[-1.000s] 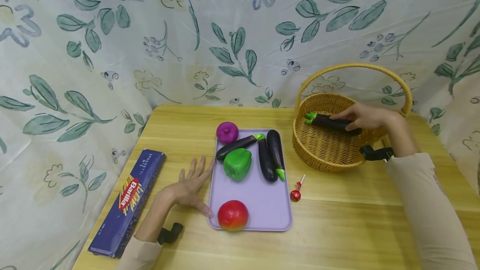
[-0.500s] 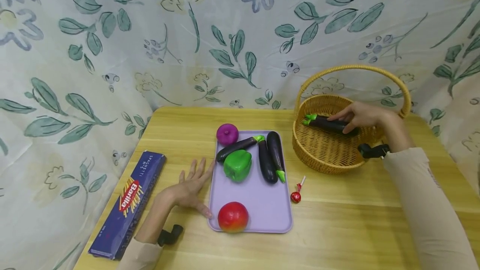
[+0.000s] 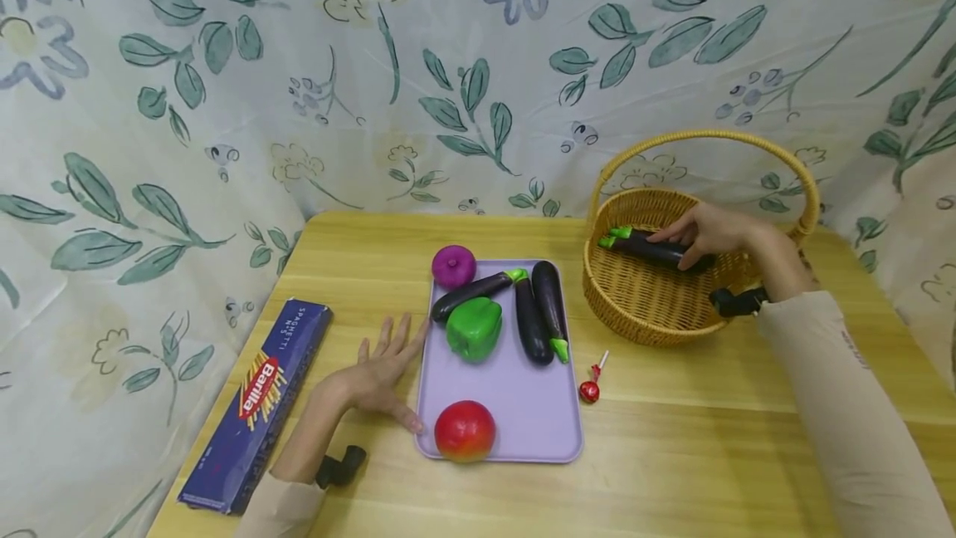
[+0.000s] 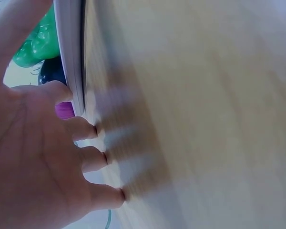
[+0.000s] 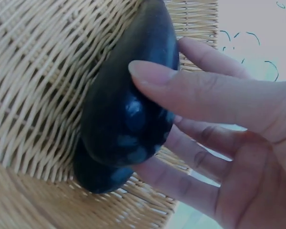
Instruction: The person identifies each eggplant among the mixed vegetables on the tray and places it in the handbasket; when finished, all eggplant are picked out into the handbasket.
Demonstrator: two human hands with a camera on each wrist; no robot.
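My right hand (image 3: pixel 720 235) reaches into the yellow wicker basket (image 3: pixel 631 322) and grips a dark eggplant (image 5: pixel 128 100), thumb on one side and fingers on the other. A second eggplant (image 5: pixel 101 182) lies under the held one, mostly hidden by it. Fingers spread, my left hand (image 3: pixel 373 380) rests beside the lilac tray (image 3: pixel 526 422); its thumb is at the tray's left edge and other fingertips touch the table. On the tray are a green bell pepper (image 3: pixel 474 330), a red-orange fruit (image 3: pixel 465 432) and three eggplants, one being the slanted eggplant (image 3: pixel 470 295).
A purple onion (image 3: pixel 453 266) sits at the tray's back left corner. Between tray and basket lies a red lollipop (image 3: pixel 590 390). A blue spaghetti box (image 3: pixel 257 405) lies along the table's left side. The basket's tall handle (image 3: pixel 702 134) arches over its opening; a floral cloth (image 3: pixel 463 23) hangs behind.
My right hand and forearm have shifted slightly left, and the gripped eggplant has moved a little the same way inside the basket. The left hand stays in place.
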